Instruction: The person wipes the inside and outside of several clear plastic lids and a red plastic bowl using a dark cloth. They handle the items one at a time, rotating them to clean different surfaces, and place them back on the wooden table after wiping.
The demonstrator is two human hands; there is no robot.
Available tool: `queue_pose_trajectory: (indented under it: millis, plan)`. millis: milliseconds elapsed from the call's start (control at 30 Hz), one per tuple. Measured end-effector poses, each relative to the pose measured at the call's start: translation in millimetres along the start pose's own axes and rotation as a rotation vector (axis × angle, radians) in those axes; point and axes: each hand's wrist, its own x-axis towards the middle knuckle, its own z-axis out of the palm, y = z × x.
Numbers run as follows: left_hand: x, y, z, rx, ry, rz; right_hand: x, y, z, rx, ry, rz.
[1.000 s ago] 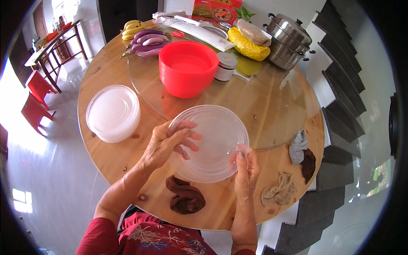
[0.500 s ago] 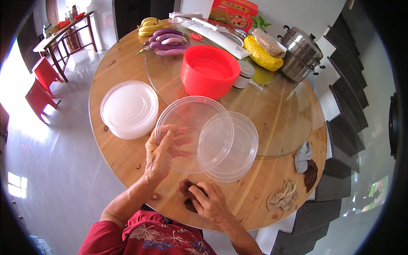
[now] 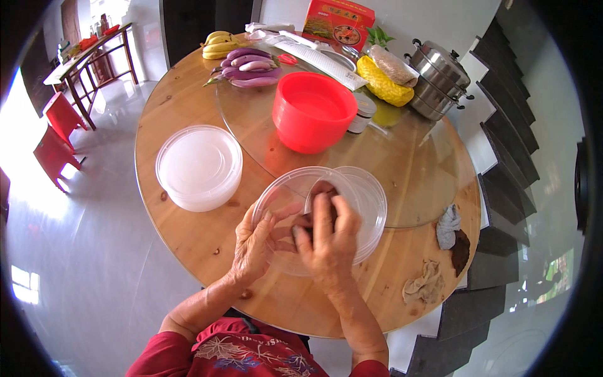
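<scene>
My left hand (image 3: 254, 246) grips the left edge of a clear round plastic lid (image 3: 282, 196), its fingers showing through from underneath. Over the lid, my right hand (image 3: 330, 242) presses a dark brown cloth (image 3: 324, 188) against its upper face; the moving fingers are slightly blurred. More clear round lids (image 3: 373, 210) lie on the table just right of and partly behind the held one. To the left sits a pile of frosted white round lids or containers (image 3: 200, 164). A stack of red plastic bowls (image 3: 315, 116) stands beyond my hands.
The round wooden table (image 3: 182, 251) carries a glass turntable (image 3: 414, 207). Toward the back are eggplants (image 3: 248, 68), bananas (image 3: 221, 45), a red box (image 3: 339, 24), a yellow bag (image 3: 384, 81) and a steel steamer pot (image 3: 440, 78). Crumpled cloths (image 3: 424, 283) lie at right, near the stairs (image 3: 502, 213).
My right hand has lifted the brown cloth from the table's near edge up onto the lid. The left hand has brought the lid a little right and nearer.
</scene>
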Motion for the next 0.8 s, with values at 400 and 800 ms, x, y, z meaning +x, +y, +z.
queue_pose_trajectory:
  millis: [400, 800]
  plan:
    - [-5.3, 5.8, 1.7, 0.039, 0.007, 0.003, 33.1, -10.8, 12.4, -0.161, 0.218, -0.082]
    - [-4.1, -0.1, -4.8, 0.193, 0.135, 0.060, 24.5, -32.8, 22.6, 0.232, 0.029, -0.233]
